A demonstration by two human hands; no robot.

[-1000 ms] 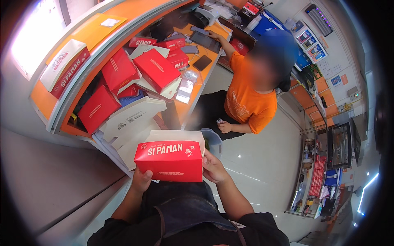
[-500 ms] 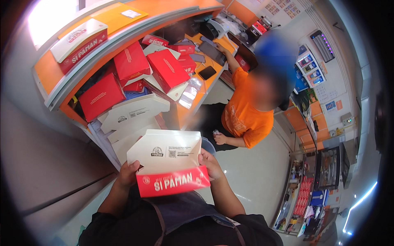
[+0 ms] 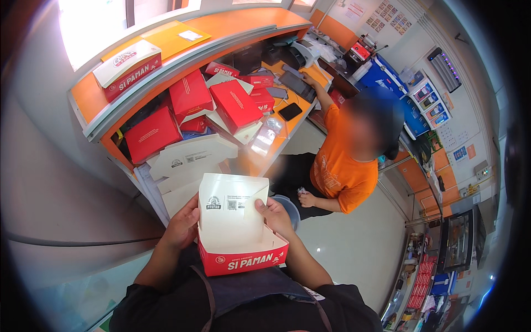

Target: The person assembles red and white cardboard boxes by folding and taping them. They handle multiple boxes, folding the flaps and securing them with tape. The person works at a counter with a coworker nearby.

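- Above my apron (image 3: 246, 285), I held the box (image 3: 235, 232) with both hands; its red base sat lowest and its pale lid (image 3: 238, 188) stood raised, inner face toward me.
- My left hand (image 3: 182, 224) gripped the left side, thumb along the edge where lid met base. My right hand (image 3: 278, 220) had its thumb laid on the lid's inner face near the right edge, the other fingers mostly hidden behind. Both sets of fingers were closed round card.
- I judged the step in hand to be handling the opened box; any shift of the lid called for a steady left hold and light right pressure, since thin card could crease.
- Across the base's front ran large white capitals, with a small round emblem to their left and a little figure at the right end.
- Inside the lid I saw a dark badge, a square code and lines too small to read.
- On the bench (image 3: 308, 102), red boxes (image 3: 238, 105) lay heaped, some with small pale print I could not read; pale card (image 3: 193, 155) leaned nearer me, bearing a similar badge.
- High on the ledge (image 3: 81, 105), another box (image 3: 133, 74) showed a badge and the same white lettering.
- Printed sheets (image 3: 390, 16) on the far wall were too small to read.
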